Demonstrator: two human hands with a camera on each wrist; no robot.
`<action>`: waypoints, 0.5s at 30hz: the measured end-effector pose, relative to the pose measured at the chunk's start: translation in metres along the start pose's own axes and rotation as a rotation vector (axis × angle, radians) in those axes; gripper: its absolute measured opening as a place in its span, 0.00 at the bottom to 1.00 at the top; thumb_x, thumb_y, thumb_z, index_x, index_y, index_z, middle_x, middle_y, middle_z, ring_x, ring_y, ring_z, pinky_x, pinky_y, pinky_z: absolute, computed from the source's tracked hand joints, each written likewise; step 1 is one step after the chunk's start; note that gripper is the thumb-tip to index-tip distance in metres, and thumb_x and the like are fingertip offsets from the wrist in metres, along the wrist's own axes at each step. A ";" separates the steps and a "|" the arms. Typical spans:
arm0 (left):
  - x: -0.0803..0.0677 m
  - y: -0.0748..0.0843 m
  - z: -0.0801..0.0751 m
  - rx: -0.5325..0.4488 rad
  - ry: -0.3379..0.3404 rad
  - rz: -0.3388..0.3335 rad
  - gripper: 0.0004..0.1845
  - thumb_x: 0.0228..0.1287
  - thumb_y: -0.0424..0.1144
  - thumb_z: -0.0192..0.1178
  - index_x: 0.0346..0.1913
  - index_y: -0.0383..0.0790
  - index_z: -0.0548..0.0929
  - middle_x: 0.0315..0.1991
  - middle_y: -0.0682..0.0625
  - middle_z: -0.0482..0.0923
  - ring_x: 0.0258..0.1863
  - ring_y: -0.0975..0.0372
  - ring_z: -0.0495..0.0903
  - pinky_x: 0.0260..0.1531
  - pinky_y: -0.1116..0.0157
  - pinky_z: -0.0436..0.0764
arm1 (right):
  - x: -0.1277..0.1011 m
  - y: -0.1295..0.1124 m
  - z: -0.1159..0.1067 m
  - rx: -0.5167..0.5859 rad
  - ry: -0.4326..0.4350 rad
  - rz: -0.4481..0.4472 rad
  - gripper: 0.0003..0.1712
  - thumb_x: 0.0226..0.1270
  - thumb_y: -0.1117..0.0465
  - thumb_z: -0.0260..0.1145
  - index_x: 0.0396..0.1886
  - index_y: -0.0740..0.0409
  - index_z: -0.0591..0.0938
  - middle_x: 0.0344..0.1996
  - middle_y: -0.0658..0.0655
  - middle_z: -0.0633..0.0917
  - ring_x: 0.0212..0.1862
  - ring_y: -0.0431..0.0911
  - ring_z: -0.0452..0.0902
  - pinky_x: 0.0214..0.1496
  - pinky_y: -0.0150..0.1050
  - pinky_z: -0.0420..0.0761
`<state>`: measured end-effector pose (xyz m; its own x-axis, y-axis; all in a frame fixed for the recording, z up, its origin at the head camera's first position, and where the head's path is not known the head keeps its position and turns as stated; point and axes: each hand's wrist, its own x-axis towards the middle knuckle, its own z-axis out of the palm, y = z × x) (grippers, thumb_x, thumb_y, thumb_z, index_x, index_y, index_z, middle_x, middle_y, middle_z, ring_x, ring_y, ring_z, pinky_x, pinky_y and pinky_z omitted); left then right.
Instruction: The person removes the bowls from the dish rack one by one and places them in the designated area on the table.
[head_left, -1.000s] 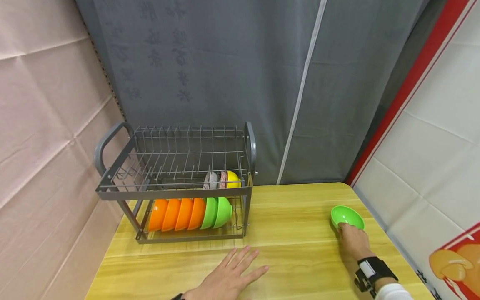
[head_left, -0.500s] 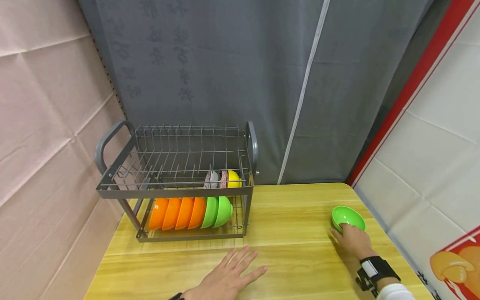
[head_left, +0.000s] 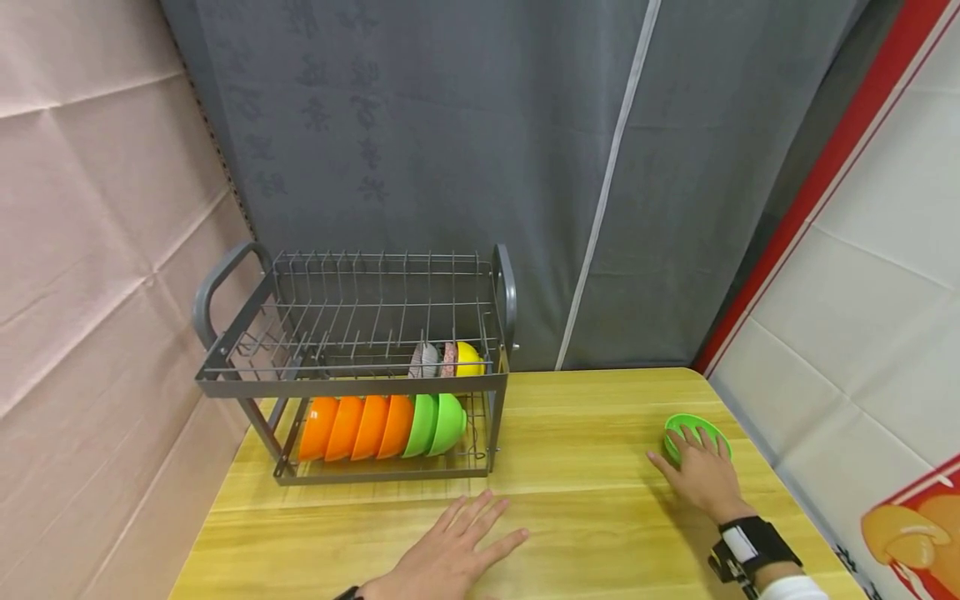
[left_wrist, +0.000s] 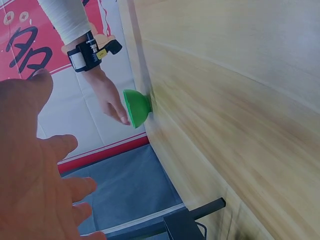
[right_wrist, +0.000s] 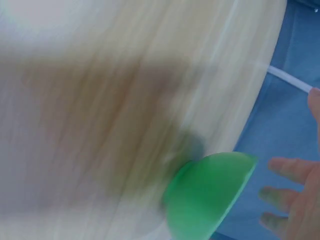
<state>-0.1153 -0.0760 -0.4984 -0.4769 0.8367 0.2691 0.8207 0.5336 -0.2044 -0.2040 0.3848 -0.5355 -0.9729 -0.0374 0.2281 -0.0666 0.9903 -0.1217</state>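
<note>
Two hands are out on the desk (head_left: 585,467), and only my right hand (head_left: 701,477) has anything under it. The green bowl (head_left: 693,433) stands upright near the far right corner of the desk, and it lies just beyond my right palm, on the far side of it. My fingers (head_left: 693,442) are spread and nearly straight, reaching over the near rim of the bowl; the left wrist view shows the fingertips (left_wrist: 121,116) against the bowl's (left_wrist: 136,106) rim, but nothing is curled round it, so I am touching it, not gripping it. A round bowl has no long axis to line up with; what matters is that its mouth faces up and the rim is right under my fingertips.

My left hand (head_left: 442,554) rests flat on the desk at the near edge, fingers straight and splayed, holding nothing, well apart from the bowl. It is nearer the grey dish rack (head_left: 352,379) at the far left, where orange bowls (head_left: 352,427) and two green ones (head_left: 435,423) stand on edge in the lower tier.
</note>
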 end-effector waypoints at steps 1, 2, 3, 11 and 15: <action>0.000 0.000 0.000 -0.003 -0.004 -0.004 0.43 0.68 0.77 0.38 0.79 0.59 0.59 0.78 0.44 0.61 0.75 0.51 0.67 0.66 0.51 0.76 | 0.000 -0.002 -0.001 0.007 0.020 -0.002 0.42 0.72 0.35 0.59 0.64 0.69 0.77 0.65 0.78 0.74 0.68 0.77 0.61 0.69 0.77 0.55; -0.001 0.000 0.000 -0.002 -0.008 -0.007 0.43 0.68 0.77 0.38 0.79 0.59 0.59 0.78 0.44 0.61 0.75 0.51 0.67 0.66 0.51 0.76 | 0.000 -0.004 -0.003 0.014 0.041 -0.003 0.42 0.71 0.35 0.59 0.64 0.69 0.76 0.65 0.78 0.73 0.68 0.76 0.61 0.69 0.77 0.54; -0.002 -0.001 0.000 0.000 -0.010 -0.009 0.43 0.68 0.77 0.37 0.79 0.59 0.59 0.78 0.44 0.62 0.75 0.51 0.67 0.66 0.51 0.76 | 0.001 -0.006 -0.005 0.019 0.059 -0.005 0.42 0.71 0.36 0.60 0.64 0.70 0.76 0.64 0.79 0.73 0.68 0.76 0.61 0.69 0.77 0.54; -0.007 -0.002 0.002 0.020 0.007 -0.023 0.42 0.68 0.77 0.38 0.79 0.60 0.61 0.78 0.44 0.62 0.74 0.52 0.68 0.67 0.51 0.75 | 0.002 -0.030 -0.021 -0.001 0.055 -0.045 0.44 0.70 0.34 0.60 0.67 0.67 0.75 0.66 0.79 0.72 0.69 0.78 0.61 0.69 0.76 0.58; -0.009 -0.002 0.002 0.018 0.001 -0.026 0.44 0.67 0.78 0.36 0.79 0.60 0.59 0.78 0.44 0.61 0.75 0.52 0.67 0.69 0.51 0.73 | 0.000 -0.046 -0.027 0.020 0.061 -0.073 0.44 0.69 0.34 0.61 0.69 0.64 0.74 0.68 0.78 0.71 0.70 0.77 0.60 0.68 0.76 0.61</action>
<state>-0.1137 -0.0842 -0.5019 -0.4978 0.8223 0.2758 0.8022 0.5574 -0.2140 -0.1950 0.3430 -0.5038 -0.9499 -0.1004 0.2959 -0.1418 0.9823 -0.1221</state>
